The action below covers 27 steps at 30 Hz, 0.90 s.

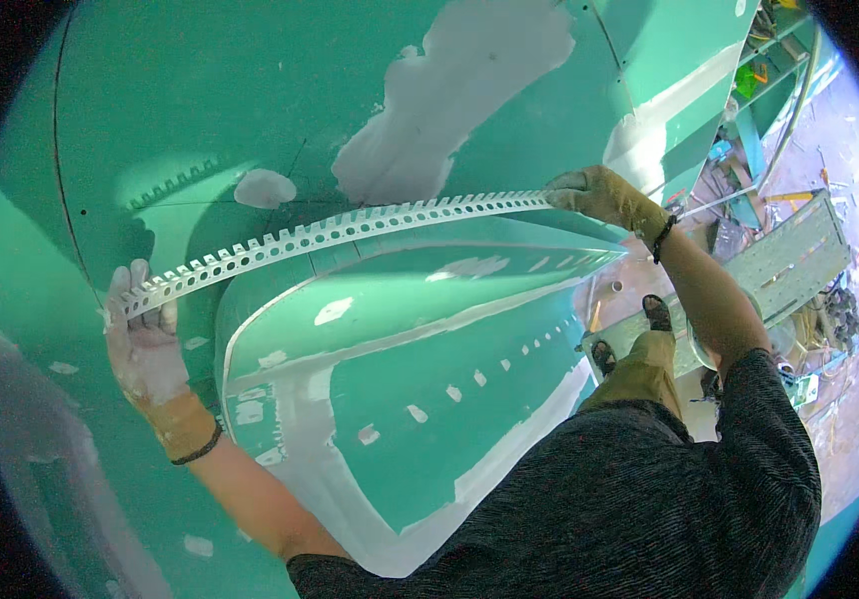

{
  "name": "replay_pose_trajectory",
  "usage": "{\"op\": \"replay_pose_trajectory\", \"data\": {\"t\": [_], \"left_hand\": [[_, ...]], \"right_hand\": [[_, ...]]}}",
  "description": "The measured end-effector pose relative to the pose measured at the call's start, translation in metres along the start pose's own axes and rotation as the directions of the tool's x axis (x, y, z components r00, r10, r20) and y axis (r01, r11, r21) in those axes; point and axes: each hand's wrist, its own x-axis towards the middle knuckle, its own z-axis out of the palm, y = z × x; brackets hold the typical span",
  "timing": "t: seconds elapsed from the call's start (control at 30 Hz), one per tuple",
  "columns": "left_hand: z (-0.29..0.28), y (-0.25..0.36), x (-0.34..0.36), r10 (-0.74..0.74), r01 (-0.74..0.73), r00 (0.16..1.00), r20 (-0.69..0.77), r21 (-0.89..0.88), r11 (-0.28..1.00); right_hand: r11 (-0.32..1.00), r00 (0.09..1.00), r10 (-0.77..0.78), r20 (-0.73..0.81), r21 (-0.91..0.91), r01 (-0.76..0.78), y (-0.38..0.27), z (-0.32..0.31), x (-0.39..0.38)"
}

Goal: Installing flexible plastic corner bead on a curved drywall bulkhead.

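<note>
A white perforated corner bead [350, 228], with a row of notched tabs along its upper edge, spans between my hands in a gentle arc. My left hand [147, 349] grips its left end, palm up and the fingers behind the strip. My right hand [609, 203] closes round its right end, fingers over the top. Just below the strip runs the curved edge [280, 299] of a recess in green plasterboard [200, 90]. Whether the strip touches the board is hard to tell; a toothed shadow falls on the board above it.
Pale filler patches [459, 90] cover joints and screw spots on the board. My feet stand on a narrow platform [627, 334] above a cluttered floor. A long plank [799, 255] lies to the right, with shelves of tools [779, 45] at the upper right.
</note>
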Motion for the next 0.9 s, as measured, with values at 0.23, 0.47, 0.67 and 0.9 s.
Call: {"op": "replay_pose_trajectory", "data": {"t": [0.23, 0.47, 0.67, 0.9], "left_hand": [[-0.032, 0.007, 0.013, -0.085, 0.085, 0.996, 0.04, 0.012, 0.996], [-0.051, -0.016, 0.01, -0.113, 0.119, 0.969, -0.221, 0.013, 0.993], [-0.092, -0.024, 0.013, -0.24, 0.242, 0.956, -0.17, -0.009, 0.97], [-0.133, -0.031, 0.004, -0.278, 0.359, 0.933, -0.228, 0.537, 0.764]], "right_hand": [[0.977, 0.982, -0.186, -0.04, 0.095, 0.189, -0.005, 0.013, 0.03], [0.954, 0.975, -0.164, -0.15, 0.227, 0.195, -0.005, 0.029, 0.039], [0.948, 0.992, -0.019, -0.126, 0.312, 0.058, -0.033, 0.043, 0.028], [0.96, 0.988, 0.013, -0.154, 0.279, 0.031, -0.022, 0.06, 0.034]]}}
